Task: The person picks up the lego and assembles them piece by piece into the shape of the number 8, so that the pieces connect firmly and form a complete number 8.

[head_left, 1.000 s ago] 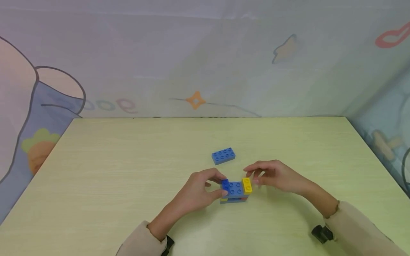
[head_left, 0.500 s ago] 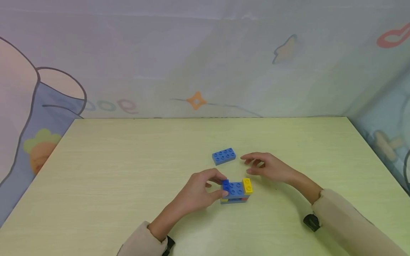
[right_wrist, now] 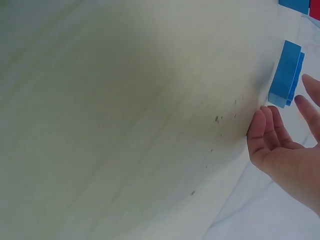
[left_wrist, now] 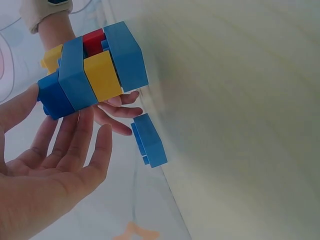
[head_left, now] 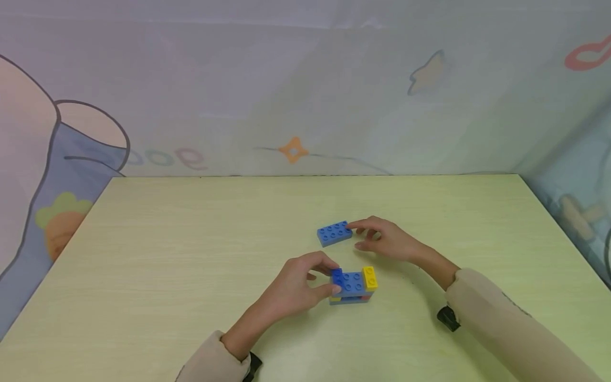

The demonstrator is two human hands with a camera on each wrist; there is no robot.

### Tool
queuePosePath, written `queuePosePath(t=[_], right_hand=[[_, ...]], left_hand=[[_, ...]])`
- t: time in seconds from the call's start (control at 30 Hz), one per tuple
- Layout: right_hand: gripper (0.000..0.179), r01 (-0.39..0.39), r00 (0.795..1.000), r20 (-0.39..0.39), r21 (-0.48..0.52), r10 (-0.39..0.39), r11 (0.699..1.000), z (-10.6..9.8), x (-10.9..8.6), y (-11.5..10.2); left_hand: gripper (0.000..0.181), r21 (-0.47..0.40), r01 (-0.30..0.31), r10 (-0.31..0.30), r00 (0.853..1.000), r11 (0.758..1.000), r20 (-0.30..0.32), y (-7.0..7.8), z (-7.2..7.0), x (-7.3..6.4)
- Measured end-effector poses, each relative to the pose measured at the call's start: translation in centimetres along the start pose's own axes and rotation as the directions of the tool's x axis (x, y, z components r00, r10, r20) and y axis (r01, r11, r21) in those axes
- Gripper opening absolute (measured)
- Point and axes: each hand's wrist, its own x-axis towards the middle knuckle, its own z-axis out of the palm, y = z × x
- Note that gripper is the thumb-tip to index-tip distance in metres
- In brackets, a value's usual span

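In the head view a stack of toy building bricks (head_left: 353, 285) stands on the table, its top layer a dark blue brick (head_left: 337, 276) at the left and a yellow brick (head_left: 369, 278) at the right. Between its two long blue bricks, yellow and red ones (left_wrist: 94, 42) show in the left wrist view. My left hand (head_left: 298, 284) pinches the dark blue brick between thumb and fingers. Behind the stack lies a loose blue brick (head_left: 334, 233), studs up. My right hand (head_left: 387, 240) is at its right end, fingers apart and loosely bent, the index fingertip at its edge.
The pale wooden table (head_left: 191, 239) runs back to a printed cloth backdrop (head_left: 238, 95). Some small dark specks (right_wrist: 217, 119) mark the tabletop near my right hand.
My right hand has moved left and away from me, from beside the yellow brick to the loose blue brick. My left hand and the stack stay in place.
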Motion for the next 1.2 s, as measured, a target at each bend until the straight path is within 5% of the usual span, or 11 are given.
queuePosePath(t=[0.2,0.57,0.7,0.87,1.2], right_hand=[[0.041,-0.010,1.000,0.009,-0.042,0.011,0.999,0.09,0.31,-0.07],[0.028,-0.010,1.000,-0.013,0.041,0.011,0.999,-0.34,-0.49,0.26],[0.036,-0.042,0.998,-0.047,0.041,0.044,0.998,-0.45,-0.50,0.29],[0.047,-0.086,0.994,-0.066,0.000,0.086,0.996,-0.34,-0.13,0.06],[0.032,-0.111,0.991,-0.086,-0.104,0.102,0.988,0.23,0.31,0.03]], left_hand=[[0.025,0.004,-0.007,0.007,1.000,1.000,-0.002,-0.05,0.00,0.02],[0.024,0.001,0.003,-0.003,1.000,1.000,-0.004,0.06,-0.06,0.05],[0.024,-0.007,0.011,-0.011,1.000,1.000,0.000,0.05,-0.03,0.04],[0.024,-0.008,0.011,-0.011,1.000,1.000,-0.002,0.01,0.01,0.02],[0.025,-0.008,0.003,-0.003,1.000,1.000,0.002,0.03,0.00,-0.03]])
